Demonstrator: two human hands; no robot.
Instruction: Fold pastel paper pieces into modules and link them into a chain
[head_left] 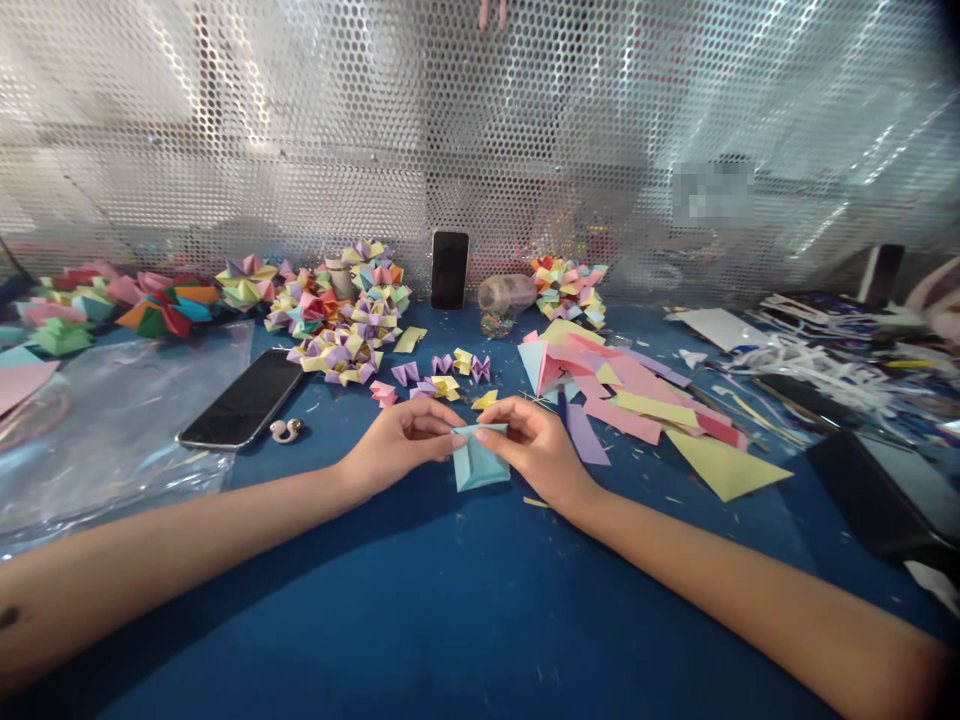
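A small light-blue folded paper rests on the blue table between my two hands. My left hand pinches its upper left edge with closed fingertips. My right hand pinches the upper right edge the same way. Small folded paper pieces in purple, yellow and pink lie just beyond my fingers.
A black phone and a white earbud lie at left on clear plastic. Heaps of folded paper shapes line the back. Another phone leans on the mesh wall. Loose coloured sheets spread at right.
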